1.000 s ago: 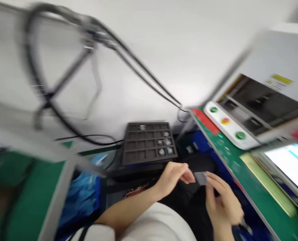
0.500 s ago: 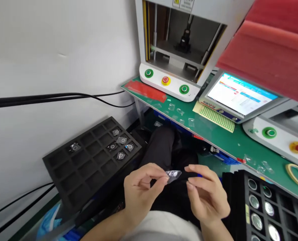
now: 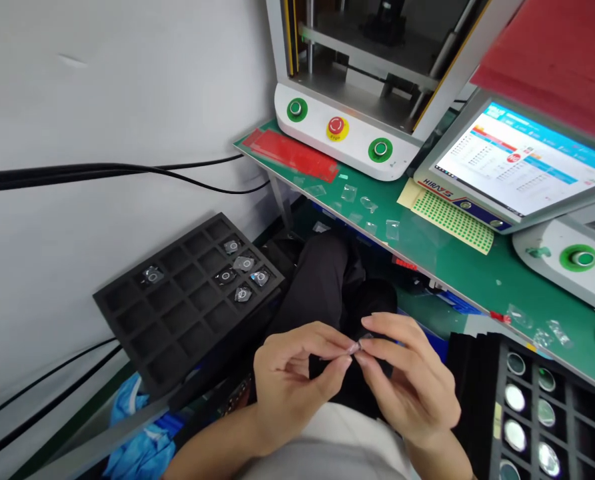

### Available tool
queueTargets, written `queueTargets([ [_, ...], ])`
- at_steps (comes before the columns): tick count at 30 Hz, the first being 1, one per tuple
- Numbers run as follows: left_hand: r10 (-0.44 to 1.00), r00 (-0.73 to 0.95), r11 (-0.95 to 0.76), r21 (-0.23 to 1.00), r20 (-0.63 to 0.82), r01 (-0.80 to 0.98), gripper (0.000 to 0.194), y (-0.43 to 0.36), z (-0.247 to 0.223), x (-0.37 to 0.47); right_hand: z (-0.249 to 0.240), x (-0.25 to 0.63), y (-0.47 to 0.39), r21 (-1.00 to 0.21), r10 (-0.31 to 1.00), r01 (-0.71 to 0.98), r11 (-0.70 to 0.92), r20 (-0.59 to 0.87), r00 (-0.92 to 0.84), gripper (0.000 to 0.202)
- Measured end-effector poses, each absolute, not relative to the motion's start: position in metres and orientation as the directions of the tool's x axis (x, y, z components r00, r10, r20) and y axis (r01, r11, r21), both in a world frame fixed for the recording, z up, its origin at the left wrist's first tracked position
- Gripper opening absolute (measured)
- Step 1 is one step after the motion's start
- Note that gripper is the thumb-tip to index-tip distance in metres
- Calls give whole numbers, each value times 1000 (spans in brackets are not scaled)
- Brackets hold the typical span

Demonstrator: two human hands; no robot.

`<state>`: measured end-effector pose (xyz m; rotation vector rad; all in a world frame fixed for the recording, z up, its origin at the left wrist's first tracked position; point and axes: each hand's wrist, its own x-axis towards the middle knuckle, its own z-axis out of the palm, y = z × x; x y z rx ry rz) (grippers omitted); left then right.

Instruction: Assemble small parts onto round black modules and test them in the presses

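In front of my lap, my left hand (image 3: 302,373) pinches a small piece of clear plastic film (image 3: 353,347) between thumb and forefinger. My right hand (image 3: 410,373) meets it there, thumb and forefinger closed on the film's other side while the upper finger stays raised. Most of the film is hidden by the fingertips. To the left, a black foam tray (image 3: 177,313) carries several small dark parts with round rings, some under clear film, such as the watch-like part (image 3: 244,293). On the right, another black tray (image 3: 522,407) holds several round glassy discs (image 3: 515,398).
A green worktop (image 3: 377,207) bears scraps of clear film (image 3: 392,229), a red sheet (image 3: 292,153) and a green-dotted sticker sheet (image 3: 452,217). Behind stand a press machine (image 3: 347,127) with buttons and a lit screen (image 3: 527,160). Black cables (image 3: 127,170) run along the wall.
My right hand has come in to the left and now touches the film that my left hand holds. The view has tilted slightly downward and closer to the bench.
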<state>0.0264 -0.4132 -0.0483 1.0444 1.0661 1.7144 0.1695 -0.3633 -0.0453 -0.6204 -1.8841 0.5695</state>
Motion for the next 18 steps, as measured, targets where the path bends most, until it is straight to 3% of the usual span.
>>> queueTargets([
  [13, 934, -274, -281, 946, 231, -160, 29, -415, -50, 26, -45, 175, -366, -648, 662, 195, 736, 631, -405, 23],
  [18, 928, -221, -302, 953, 300, 27, 26, -416, -52, 18, -49, 180, -368, -790, 746, 130, 600, 493, -448, 18],
])
